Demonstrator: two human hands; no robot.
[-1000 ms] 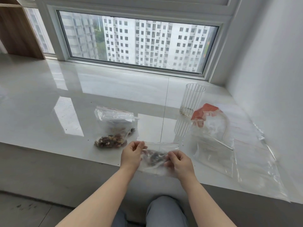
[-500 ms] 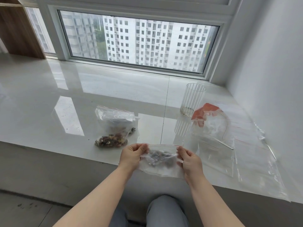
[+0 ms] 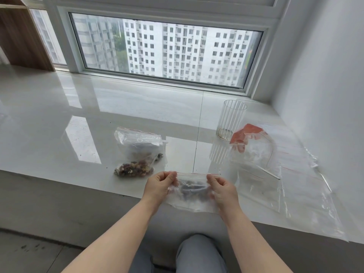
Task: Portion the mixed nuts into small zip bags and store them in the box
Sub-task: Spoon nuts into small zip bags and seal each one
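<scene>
Small clear zip bag, dark nuts inside [image 3: 192,191]: lower centre, held above ledge edge. Left hand [image 3: 160,185], right hand [image 3: 222,187]: each pinching top corner. Advice: press red-lined seal end to end, nuts kept low. Filled clear nut bags [image 3: 137,152]: left of centre.

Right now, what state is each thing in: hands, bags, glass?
Left hand: pinches the held bag's top left corner.
Right hand: pinches its top right corner.
Held bag: off the sill, some nuts inside.
Filled bags: lying on the sill.
Glass: upright, nearly empty.
Large bag: flat.
</scene>
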